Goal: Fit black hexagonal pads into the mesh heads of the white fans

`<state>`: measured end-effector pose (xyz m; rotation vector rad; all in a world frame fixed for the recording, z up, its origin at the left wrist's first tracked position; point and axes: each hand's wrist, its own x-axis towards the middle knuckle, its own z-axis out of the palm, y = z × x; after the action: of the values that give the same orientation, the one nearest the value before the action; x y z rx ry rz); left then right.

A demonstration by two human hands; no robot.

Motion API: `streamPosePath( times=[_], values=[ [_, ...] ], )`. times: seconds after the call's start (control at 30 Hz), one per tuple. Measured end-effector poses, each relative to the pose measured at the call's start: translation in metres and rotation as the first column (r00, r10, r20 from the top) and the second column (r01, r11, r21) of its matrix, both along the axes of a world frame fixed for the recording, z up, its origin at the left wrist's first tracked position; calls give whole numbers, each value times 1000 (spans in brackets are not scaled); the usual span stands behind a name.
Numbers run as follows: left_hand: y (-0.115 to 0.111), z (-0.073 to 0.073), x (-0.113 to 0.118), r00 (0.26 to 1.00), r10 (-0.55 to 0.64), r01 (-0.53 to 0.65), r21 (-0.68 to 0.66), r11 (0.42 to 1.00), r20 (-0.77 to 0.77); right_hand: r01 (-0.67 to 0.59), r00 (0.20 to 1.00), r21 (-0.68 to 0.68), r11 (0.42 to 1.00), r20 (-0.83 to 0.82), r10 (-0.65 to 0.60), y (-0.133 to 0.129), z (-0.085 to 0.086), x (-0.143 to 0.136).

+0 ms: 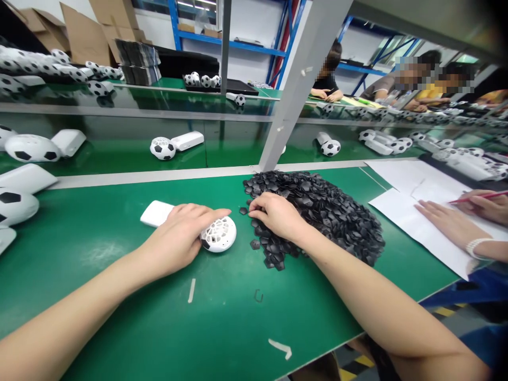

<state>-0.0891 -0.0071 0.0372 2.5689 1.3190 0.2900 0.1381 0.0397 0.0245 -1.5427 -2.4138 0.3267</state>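
My left hand (180, 233) is closed over a white football-shaped device (219, 236) with an open lattice face. Its flat white handle (156, 212) sticks out to the left from under my hand. A black patch shows on the device's lower left side. To the right, my right hand (273, 211) has thumb and forefinger pinched together at the left edge of a heap of black pentagon pieces (329, 211). What lies between those fingertips, if anything, is too small to make out. One loose black piece (243, 210) lies just left of them.
Behind the green table (130, 317) runs a green belt (234, 148) carrying more football devices (162, 148). A grey post (293, 79) rises behind the heap. At right, another person's hands (452, 225) rest with a red pen on white paper (413, 211). Finished-looking devices (18, 206) lie left.
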Motion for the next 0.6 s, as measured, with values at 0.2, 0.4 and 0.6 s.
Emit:
streamPosePath(
  times=[0.2, 0.4, 0.6],
  values=[
    [2, 0, 0, 999, -35, 35, 48, 998, 4, 19, 994, -53, 998, -110, -25, 1, -2, -2],
    [1, -2, 0, 1000, -15, 14, 54, 998, 27, -21, 995, 21, 1000, -98, 23, 0, -10, -13],
    [1, -3, 1, 996, 60, -60, -10, 998, 60, -86, 966, -48, 995, -249, 71, -1, -7, -13]
  ],
)
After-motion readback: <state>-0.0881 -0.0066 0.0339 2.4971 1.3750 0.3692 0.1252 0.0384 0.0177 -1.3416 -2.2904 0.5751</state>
